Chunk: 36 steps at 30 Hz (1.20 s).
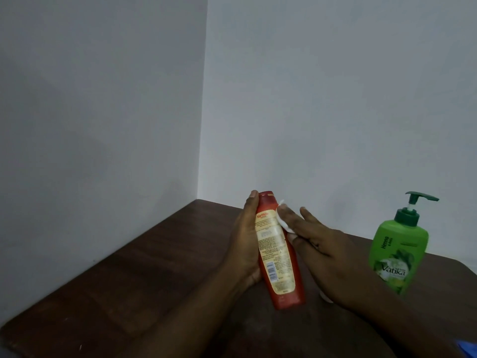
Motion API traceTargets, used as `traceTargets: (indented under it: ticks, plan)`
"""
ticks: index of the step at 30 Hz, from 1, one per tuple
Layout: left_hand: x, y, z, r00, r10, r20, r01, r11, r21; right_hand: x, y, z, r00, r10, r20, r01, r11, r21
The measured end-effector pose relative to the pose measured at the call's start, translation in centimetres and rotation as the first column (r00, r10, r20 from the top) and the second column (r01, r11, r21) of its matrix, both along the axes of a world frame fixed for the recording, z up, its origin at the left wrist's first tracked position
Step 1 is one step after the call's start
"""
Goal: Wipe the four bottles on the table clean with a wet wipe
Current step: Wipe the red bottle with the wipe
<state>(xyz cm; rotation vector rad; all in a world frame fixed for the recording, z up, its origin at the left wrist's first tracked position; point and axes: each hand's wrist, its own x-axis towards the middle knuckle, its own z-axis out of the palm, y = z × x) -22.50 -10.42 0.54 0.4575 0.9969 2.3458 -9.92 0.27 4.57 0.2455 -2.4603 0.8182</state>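
Note:
My left hand (245,244) grips a red bottle (276,254) with a cream label, held upright and slightly tilted above the dark wooden table (129,275). My right hand (322,251) presses a small white wet wipe (282,220) against the bottle's upper right side with its fingers stretched out. A green pump bottle (397,251) marked Vatika stands upright on the table to the right of my right hand. A small white object (325,297) shows just under my right wrist, mostly hidden.
The table sits in a corner between two plain white walls (309,99). A blue scrap (468,348) shows at the bottom right edge of the view.

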Motion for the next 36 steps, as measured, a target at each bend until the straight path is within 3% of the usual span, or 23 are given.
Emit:
traceTargets:
  ticks: [3,7,13,18,20,22,28,33,36]
  plan:
    - [-0.1,-0.5,0.4,0.999,0.009,0.049,-0.009,1.000,0.012,-0.3,0.1,-0.3,0.997,0.074,-0.005,-0.074,0.997,0.034]
    - [-1.1,-1.7,1.3,0.988,0.088,0.130,-0.086,0.996,-0.020,-0.2,0.7,-1.0,0.987,0.126,-0.100,-0.087,0.942,0.323]
    - [-2.7,-2.6,1.2,0.964,0.198,0.179,-0.185,0.979,-0.086,0.1,0.6,-2.7,0.859,0.415,-0.299,-0.103,0.713,0.693]
    - [-3.1,-2.2,0.4,0.971,0.195,0.137,-0.186,0.980,-0.075,-0.2,0.8,-5.0,0.885,0.410,-0.221,-0.054,0.561,0.826]
    - [-2.8,-2.0,0.4,0.974,0.185,0.130,-0.175,0.981,-0.085,0.0,0.9,-4.5,0.879,0.429,-0.208,-0.067,0.544,0.836]
    - [-2.4,-1.8,0.5,0.977,0.159,0.142,-0.147,0.985,-0.091,-0.2,1.1,-3.6,0.875,0.427,-0.229,-0.069,0.579,0.813]
    - [-1.0,-1.0,0.3,0.997,-0.016,0.077,0.024,0.994,-0.107,-1.0,2.5,-2.8,0.968,0.212,-0.135,-0.117,0.855,0.505]
    - [0.6,-0.2,0.4,0.991,-0.122,-0.060,0.115,0.987,-0.114,-1.2,3.1,-1.7,0.984,0.125,-0.129,-0.067,0.921,0.384]
    - [1.5,-0.4,1.0,0.984,-0.167,-0.056,0.158,0.977,-0.145,-1.2,2.7,-1.1,0.992,0.065,-0.109,-0.024,0.938,0.345]
